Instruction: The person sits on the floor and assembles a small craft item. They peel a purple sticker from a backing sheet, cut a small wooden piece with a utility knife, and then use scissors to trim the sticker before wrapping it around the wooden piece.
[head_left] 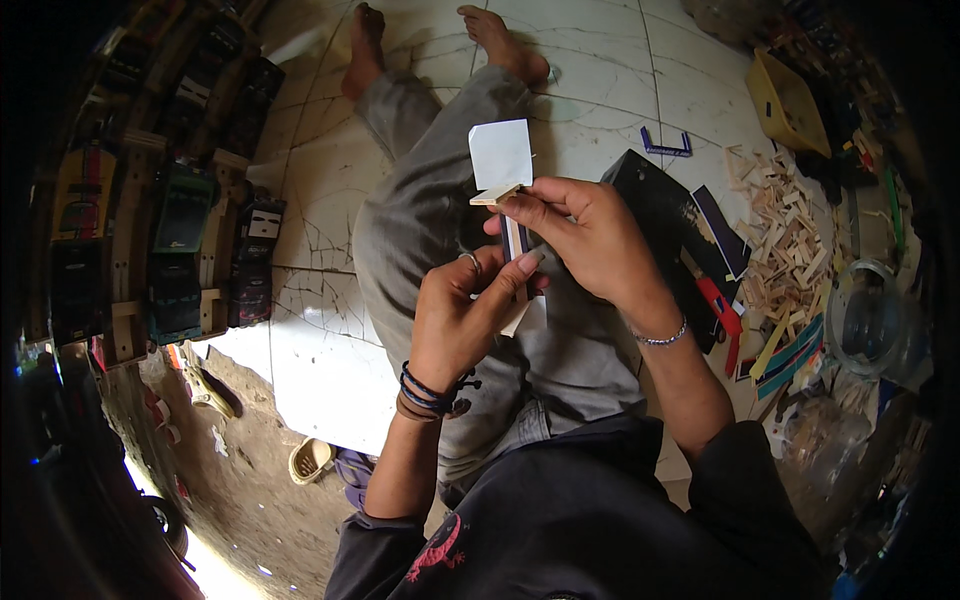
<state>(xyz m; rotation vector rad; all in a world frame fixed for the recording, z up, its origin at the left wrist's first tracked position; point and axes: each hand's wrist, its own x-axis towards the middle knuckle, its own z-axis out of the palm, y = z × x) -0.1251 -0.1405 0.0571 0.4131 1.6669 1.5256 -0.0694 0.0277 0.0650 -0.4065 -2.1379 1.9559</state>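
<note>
Above my lap, both hands are closed on one small piece of work. My left hand (455,310) pinches a narrow dark-blue and pale strip (514,236) between thumb and fingers. Just above it, my right hand (590,235) grips a small flat wooden block (494,197) at the strip's upper end. A white square panel (501,154) stands out beyond the block. Below my left thumb, a pale flat end piece (515,319) shows. My fingers hide how these parts join.
At my right lie a black board (655,215), a red-handled tool (716,302) and a heap of wooden pieces (785,240). A yellow bin (782,100) and a dark-blue bracket (667,146) lie farther off. Wooden racks (130,215) hold painted model vehicle fronts at left.
</note>
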